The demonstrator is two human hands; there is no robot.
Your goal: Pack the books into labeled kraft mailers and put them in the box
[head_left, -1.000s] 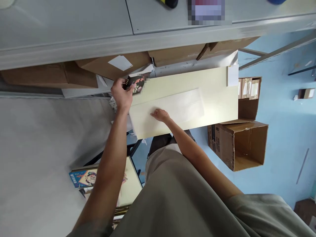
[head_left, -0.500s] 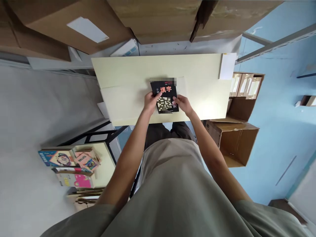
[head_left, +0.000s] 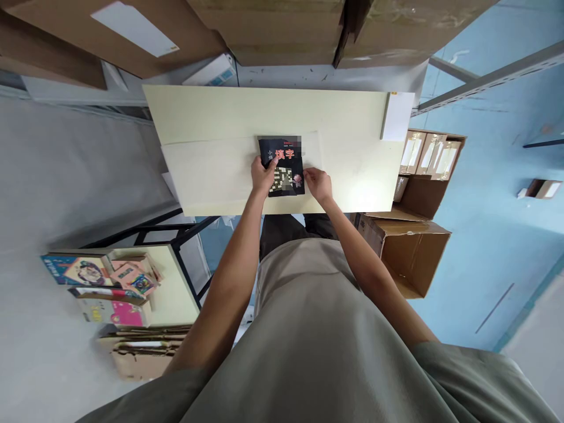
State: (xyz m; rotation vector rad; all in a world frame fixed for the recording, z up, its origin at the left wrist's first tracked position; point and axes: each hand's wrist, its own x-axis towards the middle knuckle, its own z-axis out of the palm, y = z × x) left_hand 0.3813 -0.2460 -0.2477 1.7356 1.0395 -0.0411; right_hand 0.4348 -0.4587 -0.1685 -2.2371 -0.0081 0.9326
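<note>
A black crossword book with orange-red title characters and a yellow-and-black grid faces up above the pale table. My left hand grips its left edge, thumb lying over the cover and the other fingers hidden beneath. At the right edge, the fingers of my right hand are pinched together against the book's side. A pale sheet lies on the tabletop under and around the book.
A white pad lies at the table's far right corner. Cardboard boxes line the shelf behind. An open carton stands at the right. Boxed books rest on a lower stand at the left.
My right thumb has come off the cover, and the right fingers have shifted to the book's edge. The left hand keeps its hold. The whole view has shifted slightly.
</note>
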